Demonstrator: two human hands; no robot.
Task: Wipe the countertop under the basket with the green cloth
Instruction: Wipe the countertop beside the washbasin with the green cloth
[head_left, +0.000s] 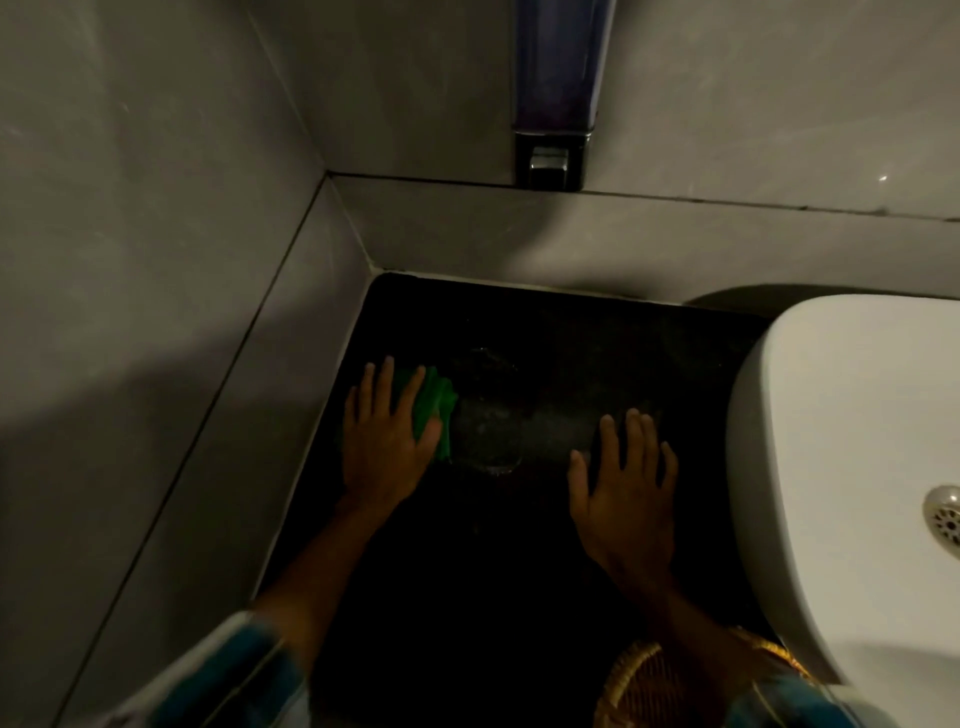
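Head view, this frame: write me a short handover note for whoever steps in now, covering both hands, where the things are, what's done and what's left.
Left hand: flat, palm down, pressing the green cloth on the dark countertop near the left wall.
Right hand: open, fingers spread, resting on the countertop beside the white sink; holds nothing.
Basket: wicker, at the bottom edge near the right forearm, off the patch being wiped.
Done: basket is clear of the spot and the cloth is on the surface; a faint ring mark shows between the hands.
Left: wipe across that patch. How much is already clean cannot be told in this dim light.
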